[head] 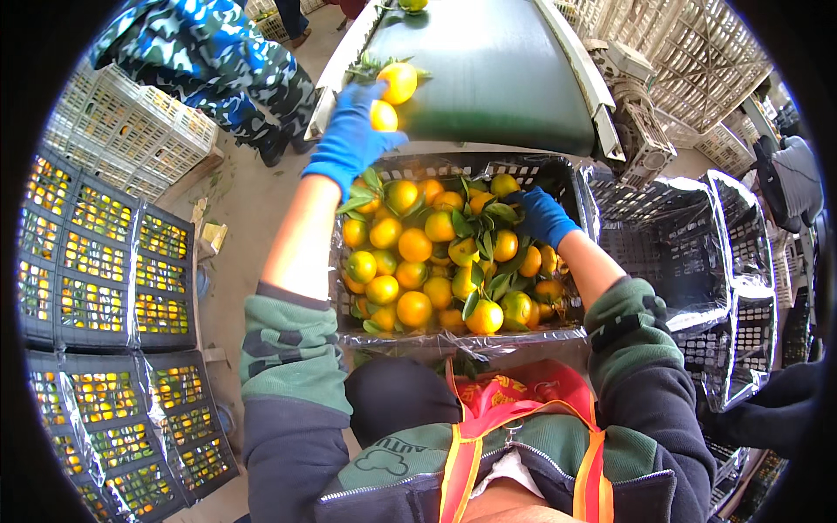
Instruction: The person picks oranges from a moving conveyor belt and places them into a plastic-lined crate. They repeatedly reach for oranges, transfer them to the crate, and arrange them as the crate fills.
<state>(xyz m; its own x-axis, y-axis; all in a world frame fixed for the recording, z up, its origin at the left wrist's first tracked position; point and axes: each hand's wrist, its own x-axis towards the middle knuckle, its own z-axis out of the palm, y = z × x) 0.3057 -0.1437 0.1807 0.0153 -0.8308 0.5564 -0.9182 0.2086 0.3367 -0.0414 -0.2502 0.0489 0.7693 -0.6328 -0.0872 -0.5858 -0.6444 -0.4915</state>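
My left hand (356, 134), in a blue glove, is at the near left end of a conveyor belt (497, 72). An orange citrus fruit (384, 116) sits between its thumb and fingers. Just past the fingertips is another citrus fruit (399, 83) with green leaves around it. Below the belt's end stands a black plastic crate (549, 171) lined with clear film. It holds many orange and greenish citrus fruits (414, 245), some with leaves (502, 212). My right hand (546, 214), also gloved in blue, reaches into the crate's right side. Its fingertips are partly hidden at the leaves and fruit.
Film-lined black crates (660, 242) stand to the right. Fruit-filled black crates (98, 261) are stacked on the left, near pale plastic crates (131, 124). A person in camouflage clothing (203, 59) stands beside the belt. A motor (644, 134) juts out by the belt's right rail.
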